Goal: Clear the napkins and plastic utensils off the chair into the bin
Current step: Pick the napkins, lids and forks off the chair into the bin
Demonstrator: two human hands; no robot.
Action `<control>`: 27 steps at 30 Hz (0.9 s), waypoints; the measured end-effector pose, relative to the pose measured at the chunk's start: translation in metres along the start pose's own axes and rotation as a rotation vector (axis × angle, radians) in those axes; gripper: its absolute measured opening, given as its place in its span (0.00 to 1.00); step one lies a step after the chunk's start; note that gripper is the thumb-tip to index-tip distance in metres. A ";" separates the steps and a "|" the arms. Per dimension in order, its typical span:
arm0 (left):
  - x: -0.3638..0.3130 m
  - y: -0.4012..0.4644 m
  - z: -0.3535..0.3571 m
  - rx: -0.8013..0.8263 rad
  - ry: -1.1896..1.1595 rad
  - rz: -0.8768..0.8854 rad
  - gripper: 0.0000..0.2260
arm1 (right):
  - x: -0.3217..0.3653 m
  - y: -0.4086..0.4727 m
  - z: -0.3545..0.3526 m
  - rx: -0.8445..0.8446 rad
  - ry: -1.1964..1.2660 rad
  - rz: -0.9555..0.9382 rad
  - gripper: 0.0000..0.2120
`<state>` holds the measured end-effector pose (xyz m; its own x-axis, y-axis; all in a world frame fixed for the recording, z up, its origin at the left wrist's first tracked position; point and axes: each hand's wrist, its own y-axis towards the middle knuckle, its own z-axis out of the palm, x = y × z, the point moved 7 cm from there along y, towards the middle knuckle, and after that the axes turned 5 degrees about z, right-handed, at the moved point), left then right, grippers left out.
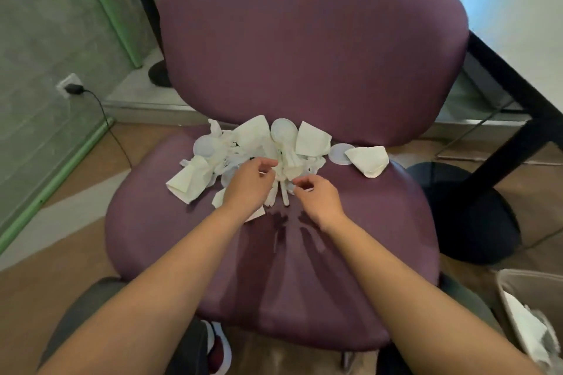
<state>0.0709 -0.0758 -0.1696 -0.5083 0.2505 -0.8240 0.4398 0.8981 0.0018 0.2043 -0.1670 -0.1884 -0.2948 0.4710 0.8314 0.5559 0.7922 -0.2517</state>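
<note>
Both hands are hovering over the heap of napkins (313,138) and plastic utensils (285,186) lying at the back of the purple chair (304,268) seat. The left hand (248,184) and right hand (316,196) are loosely curled, gripping nothing I can make out. Scooping from both sides would probably be gathering the most. The bin (505,286), beside the chair's right, is already holding some crumpled paper.

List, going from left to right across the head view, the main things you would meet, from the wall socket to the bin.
Wall socket with plug → folded napkin at the pile's left edge → left hand → right hand → crumpled napkin at the pile's right end → bin.
</note>
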 end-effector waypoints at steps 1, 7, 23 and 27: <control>0.007 0.004 -0.010 -0.025 0.045 0.002 0.10 | 0.006 0.004 0.010 0.015 0.005 -0.013 0.11; 0.039 0.036 -0.071 -0.217 0.630 0.032 0.16 | 0.034 0.023 0.063 0.102 0.031 -0.063 0.10; 0.038 0.060 -0.101 -0.179 -0.125 0.051 0.09 | 0.099 0.046 0.091 0.181 0.136 -0.328 0.35; 0.035 0.058 -0.111 -0.235 -0.434 0.036 0.10 | 0.112 0.049 0.111 0.351 0.212 -0.240 0.30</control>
<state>-0.0035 0.0255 -0.1351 -0.1188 0.1545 -0.9808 0.2472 0.9613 0.1215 0.1116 -0.0325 -0.1625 -0.1978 0.1976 0.9601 0.1845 0.9695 -0.1616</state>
